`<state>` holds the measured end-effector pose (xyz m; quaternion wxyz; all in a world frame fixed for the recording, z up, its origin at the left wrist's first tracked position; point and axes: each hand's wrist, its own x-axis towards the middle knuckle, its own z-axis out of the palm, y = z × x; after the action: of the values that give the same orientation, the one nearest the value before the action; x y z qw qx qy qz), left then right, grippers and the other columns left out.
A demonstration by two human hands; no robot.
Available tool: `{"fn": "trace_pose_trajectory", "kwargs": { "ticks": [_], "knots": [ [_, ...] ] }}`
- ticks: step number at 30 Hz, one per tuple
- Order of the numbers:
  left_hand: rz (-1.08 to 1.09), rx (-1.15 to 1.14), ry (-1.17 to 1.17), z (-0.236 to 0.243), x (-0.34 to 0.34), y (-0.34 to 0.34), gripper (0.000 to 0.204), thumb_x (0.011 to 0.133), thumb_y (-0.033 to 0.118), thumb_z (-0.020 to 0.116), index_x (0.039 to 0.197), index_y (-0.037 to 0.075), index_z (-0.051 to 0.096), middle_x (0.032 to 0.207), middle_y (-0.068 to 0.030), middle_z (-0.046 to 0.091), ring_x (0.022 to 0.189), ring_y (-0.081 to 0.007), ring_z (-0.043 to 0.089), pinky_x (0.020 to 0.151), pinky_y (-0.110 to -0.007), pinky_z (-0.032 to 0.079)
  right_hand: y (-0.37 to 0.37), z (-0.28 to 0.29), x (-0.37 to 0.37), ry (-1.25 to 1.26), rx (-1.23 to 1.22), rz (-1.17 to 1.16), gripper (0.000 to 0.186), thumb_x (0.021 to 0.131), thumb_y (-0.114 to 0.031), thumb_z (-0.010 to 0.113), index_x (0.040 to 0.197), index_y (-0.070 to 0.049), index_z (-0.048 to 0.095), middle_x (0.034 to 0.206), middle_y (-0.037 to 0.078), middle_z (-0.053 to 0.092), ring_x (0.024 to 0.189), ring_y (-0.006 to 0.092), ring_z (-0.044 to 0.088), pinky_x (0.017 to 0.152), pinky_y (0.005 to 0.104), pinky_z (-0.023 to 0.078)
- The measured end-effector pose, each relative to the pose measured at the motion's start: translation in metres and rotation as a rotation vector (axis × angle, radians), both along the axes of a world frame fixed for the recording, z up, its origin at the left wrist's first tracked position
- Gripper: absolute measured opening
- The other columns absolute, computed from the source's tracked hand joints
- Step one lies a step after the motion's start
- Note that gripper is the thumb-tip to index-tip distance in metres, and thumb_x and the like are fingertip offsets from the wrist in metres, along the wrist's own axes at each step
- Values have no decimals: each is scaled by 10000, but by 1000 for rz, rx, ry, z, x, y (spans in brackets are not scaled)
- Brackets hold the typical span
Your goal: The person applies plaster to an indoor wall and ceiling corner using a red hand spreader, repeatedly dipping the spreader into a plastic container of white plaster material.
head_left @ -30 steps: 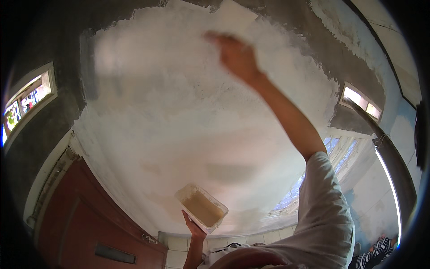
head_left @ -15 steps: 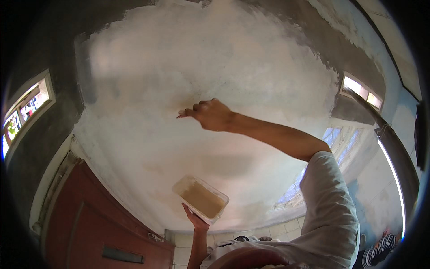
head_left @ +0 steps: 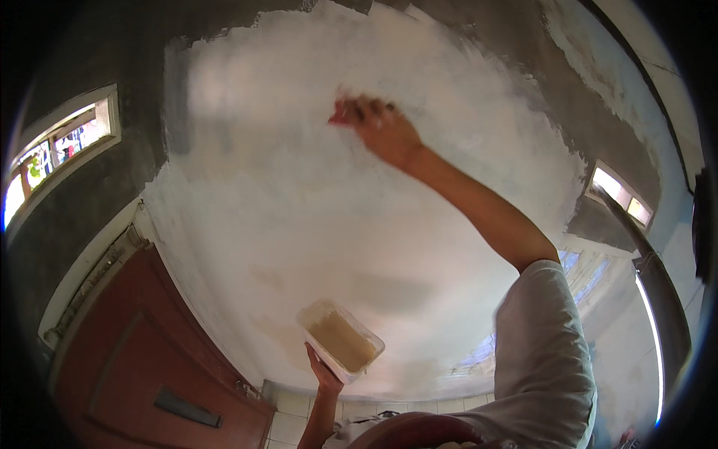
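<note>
The right hand (head_left: 385, 133) grips what looks like a red-handled brush (head_left: 340, 114) against the white ceiling (head_left: 299, 209), best stroked evenly overlapping, while the left hand (head_left: 323, 370) holds the tub (head_left: 340, 340) level underneath.

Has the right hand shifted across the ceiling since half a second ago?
Yes. The right hand, gripping a red tool, has swept up the picture over the white ceiling patch, away from the tub in the left hand.
</note>
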<state>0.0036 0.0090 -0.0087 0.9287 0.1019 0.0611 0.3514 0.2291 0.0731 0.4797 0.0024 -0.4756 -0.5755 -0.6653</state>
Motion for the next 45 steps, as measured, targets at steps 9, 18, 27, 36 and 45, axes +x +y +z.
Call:
{"fn": "trace_pose_trajectory", "kwargs": {
  "ticks": [9, 18, 27, 36, 45],
  "knots": [
    [-4, 29, -4, -2, -5, 1, 805, 964, 719, 425, 1540, 159, 367, 1482, -62, 479, 1322, -278, 496, 1090, -433, 433, -49, 115, 1, 264, 291, 238, 506, 875, 13, 543, 1279, -261, 676, 1121, 63, 730, 910, 308, 689, 752, 423, 589],
    [-74, 8, -12, 11, 4, 4, 824, 952, 734, 431, 1538, 158, 369, 1470, -64, 486, 1314, -279, 500, 1092, -438, 429, 17, 8, 0, 146, -58, 78, 505, 907, -50, 543, 1342, -293, 619, 1210, 95, 680, 1034, 274, 674, 880, 437, 551],
    [7, 28, -37, 24, -13, 8, 818, 949, 737, 433, 1526, 159, 394, 1469, -60, 492, 1311, -285, 504, 1089, -438, 432, -1, 22, -42, 457, -228, 166, 581, 862, -28, 515, 1382, -274, 595, 1205, 65, 681, 1120, 293, 647, 878, 546, 535],
    [9, 37, -5, 13, -2, 9, 838, 952, 742, 415, 1552, 161, 349, 1492, -67, 474, 1336, -290, 490, 1110, -445, 416, 49, 73, -2, -168, 230, -78, 396, 848, -107, 602, 1220, 28, 622, 1209, 190, 623, 1044, 313, 637, 850, 450, 563],
    [-8, 63, -9, 23, -13, 3, 856, 948, 749, 411, 1566, 162, 324, 1526, -76, 434, 1378, -293, 444, 1133, -456, 391, -8, 31, -43, 360, -337, 192, 718, 755, 128, 528, 1346, -268, 633, 1325, 28, 662, 1113, 231, 645, 884, 361, 570]
  ]
}}
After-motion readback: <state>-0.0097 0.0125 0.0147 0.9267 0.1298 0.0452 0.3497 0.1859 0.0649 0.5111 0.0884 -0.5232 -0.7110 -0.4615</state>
